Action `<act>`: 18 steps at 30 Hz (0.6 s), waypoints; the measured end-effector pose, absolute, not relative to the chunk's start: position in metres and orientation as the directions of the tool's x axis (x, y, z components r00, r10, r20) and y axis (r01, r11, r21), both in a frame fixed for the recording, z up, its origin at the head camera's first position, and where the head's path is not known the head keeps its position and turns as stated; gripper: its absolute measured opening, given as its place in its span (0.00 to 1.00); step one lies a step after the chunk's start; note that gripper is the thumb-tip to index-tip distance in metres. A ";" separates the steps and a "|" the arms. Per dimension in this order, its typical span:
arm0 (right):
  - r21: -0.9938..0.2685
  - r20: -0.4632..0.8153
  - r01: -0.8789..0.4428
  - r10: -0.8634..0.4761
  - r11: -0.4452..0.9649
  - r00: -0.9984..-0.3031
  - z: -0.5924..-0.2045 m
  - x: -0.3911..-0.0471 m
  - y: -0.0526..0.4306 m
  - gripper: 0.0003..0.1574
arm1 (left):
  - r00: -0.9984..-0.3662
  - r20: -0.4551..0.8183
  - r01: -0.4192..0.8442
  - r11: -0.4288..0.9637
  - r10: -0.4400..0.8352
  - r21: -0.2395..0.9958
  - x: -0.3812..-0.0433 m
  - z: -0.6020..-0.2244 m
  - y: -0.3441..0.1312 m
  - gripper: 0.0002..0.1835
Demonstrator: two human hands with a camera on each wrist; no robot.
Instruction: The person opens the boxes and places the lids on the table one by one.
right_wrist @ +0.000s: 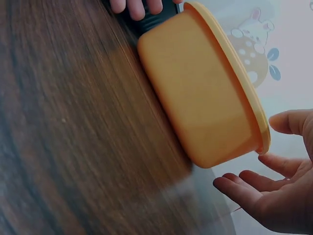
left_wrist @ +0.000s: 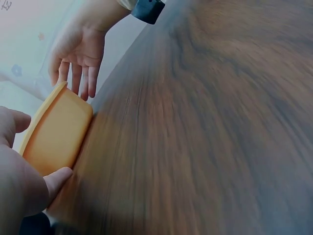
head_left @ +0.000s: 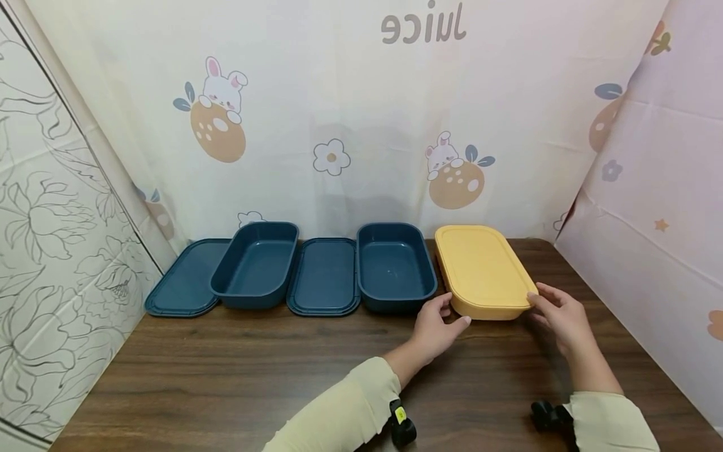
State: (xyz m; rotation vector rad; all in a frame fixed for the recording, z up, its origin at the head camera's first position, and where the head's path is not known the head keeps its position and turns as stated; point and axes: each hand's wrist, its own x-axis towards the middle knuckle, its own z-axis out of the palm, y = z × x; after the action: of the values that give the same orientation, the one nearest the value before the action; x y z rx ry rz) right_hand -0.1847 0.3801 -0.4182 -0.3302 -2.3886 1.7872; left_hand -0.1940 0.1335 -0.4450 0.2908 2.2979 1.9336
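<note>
A yellow lidded container (head_left: 488, 270) stands at the right end of a row on the table, its yellow lid (right_wrist: 234, 63) on top. My right hand (head_left: 565, 320) is at its front right corner, thumb on the lid's edge and index finger just under the rim; the other fingers hang free. At the front left corner is my left hand (head_left: 435, 329), fingers spread loosely, the thumb by the container's lower front wall (left_wrist: 61, 132). Left of the container stands a dark blue lidless box (head_left: 390, 301), close to the left fingers.
Further left lie a dark blue lid (head_left: 326, 276), another dark blue box (head_left: 257, 267) and a second dark blue lid (head_left: 189, 279) at the far left. A printed curtain (head_left: 367, 125) hangs behind the wooden table (head_left: 237, 364); more fabric (head_left: 672, 207) hangs on the right.
</note>
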 end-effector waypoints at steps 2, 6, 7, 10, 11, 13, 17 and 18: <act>-0.982 -0.034 0.077 0.236 0.174 -0.971 -0.421 -0.186 0.383 0.47 | -0.980 0.023 0.049 0.130 0.199 0.990 -0.195 -0.447 0.139 0.29; -0.999 -0.045 0.047 0.199 0.004 -0.979 -0.424 -0.186 0.387 0.45 | -0.990 0.004 0.015 0.078 0.141 0.997 -0.197 -0.449 0.149 0.28; -0.999 -0.046 0.041 0.191 -0.031 -0.981 -0.424 -0.186 0.387 0.42 | -0.992 -0.005 0.003 0.065 0.126 0.998 -0.198 -0.449 0.151 0.27; -0.995 -0.045 0.029 0.171 -0.095 -0.984 -0.424 -0.185 0.388 0.32 | -0.997 -0.033 -0.031 0.029 0.074 0.999 -0.200 -0.448 0.158 0.26; -0.994 -0.046 0.028 0.166 -0.110 -0.985 -0.423 -0.185 0.388 0.30 | -0.998 -0.041 -0.040 0.016 0.055 0.999 -0.201 -0.447 0.160 0.26; -0.990 -0.051 0.029 0.162 -0.137 -0.985 -0.423 -0.185 0.388 0.25 | -0.998 -0.054 -0.054 -0.011 0.019 0.998 -0.202 -0.445 0.164 0.25; -0.986 -0.061 0.037 0.147 -0.165 -0.987 -0.422 -0.187 0.388 0.27 | -0.997 -0.063 -0.061 -0.065 -0.041 0.996 -0.206 -0.442 0.169 0.19; -0.985 -0.060 0.035 0.143 -0.171 -0.988 -0.422 -0.187 0.388 0.29 | -0.997 -0.064 -0.060 -0.072 -0.052 0.996 -0.207 -0.441 0.170 0.17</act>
State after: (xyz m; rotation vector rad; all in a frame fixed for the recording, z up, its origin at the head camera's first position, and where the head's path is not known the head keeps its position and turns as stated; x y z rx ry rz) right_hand -0.1874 0.3879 -0.4221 -0.2123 -1.9748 2.3419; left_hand -0.2068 0.1698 -0.4409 -0.1295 2.1363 2.2927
